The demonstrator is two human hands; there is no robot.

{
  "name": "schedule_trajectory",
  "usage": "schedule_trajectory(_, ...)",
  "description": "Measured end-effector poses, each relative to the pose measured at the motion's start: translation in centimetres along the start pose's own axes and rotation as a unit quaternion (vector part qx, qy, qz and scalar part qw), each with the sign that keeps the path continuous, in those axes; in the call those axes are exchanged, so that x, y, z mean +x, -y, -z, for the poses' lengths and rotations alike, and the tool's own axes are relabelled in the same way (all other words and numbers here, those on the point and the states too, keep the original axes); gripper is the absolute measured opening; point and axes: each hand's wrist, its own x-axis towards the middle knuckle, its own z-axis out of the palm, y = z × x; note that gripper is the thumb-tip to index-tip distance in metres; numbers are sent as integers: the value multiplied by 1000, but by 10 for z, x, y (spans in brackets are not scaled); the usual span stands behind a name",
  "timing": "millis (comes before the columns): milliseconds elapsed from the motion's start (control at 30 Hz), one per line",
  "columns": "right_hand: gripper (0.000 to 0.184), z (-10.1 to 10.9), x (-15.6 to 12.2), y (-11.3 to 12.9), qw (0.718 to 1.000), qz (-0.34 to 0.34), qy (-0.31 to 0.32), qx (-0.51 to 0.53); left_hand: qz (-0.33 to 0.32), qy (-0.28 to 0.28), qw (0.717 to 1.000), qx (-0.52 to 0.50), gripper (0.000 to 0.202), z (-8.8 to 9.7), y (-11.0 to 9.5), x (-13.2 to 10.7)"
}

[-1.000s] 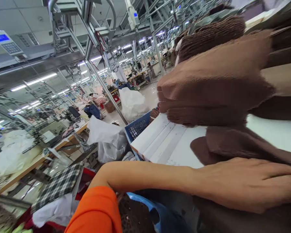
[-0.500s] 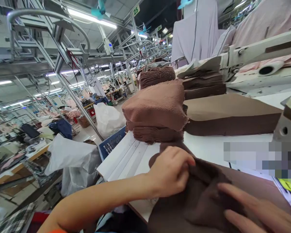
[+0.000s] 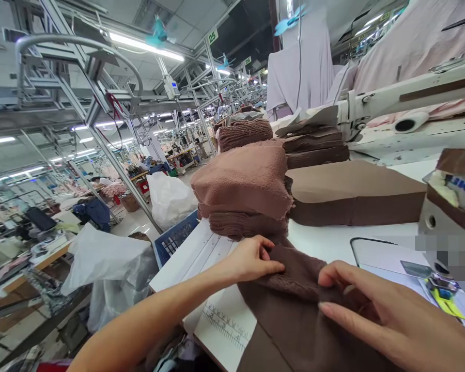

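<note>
In a garment factory, at a white tabletop (image 3: pixel 325 243), the left hand (image 3: pixel 251 258) pinches dark brown knit fabric (image 3: pixel 294 315); the right hand (image 3: pixel 387 315) lies flat, aligning edges. Next: smooth feeding.

- Left hand (image 3: pixel 251 258): was bare, no glove, no ring or watch to be seen; nails short and unpainted.
- Left forearm (image 3: pixel 155 323): was bare along its whole visible length, with no sleeve over it.
- Right hand (image 3: pixel 391 315): was bare, ungloved, fingers long, no ring visible; nails plain and trimmed.
- Right wrist: ran out of view at the lower right edge, so any sleeve there could not be told.
</note>
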Motion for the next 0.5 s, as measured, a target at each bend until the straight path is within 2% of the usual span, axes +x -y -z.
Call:
schedule_trajectory(100, 37, -1, 0, -4, 996, -43, 37, 63, -28, 7, 999, -17, 16, 4, -4, 2)
schedule_trajectory(233, 46, 10, 1, -6, 967, -120, 159, 159, -154, -77, 984, -53, 7, 19, -20, -12)
schedule_trajectory(267, 48, 12, 3, -3, 965, -122, 160, 169, -191, -100, 975, -60, 6, 24, -26, -17)
schedule_trajectory(333, 54, 15, 6, 5, 974, -93, 119, 169, -264, -133, 953, -62, 6, 33, -39, -28)
schedule_trajectory(400, 55, 15, 8, 14, 988, -41, 78, 129, -329, -160, 929, -48, 7, 40, -53, -36)
schedule_trajectory(500, 54, 11, 9, 28, 995, -11, 71, 71, -407, -213, 888, -11, 2, 49, -75, -44)
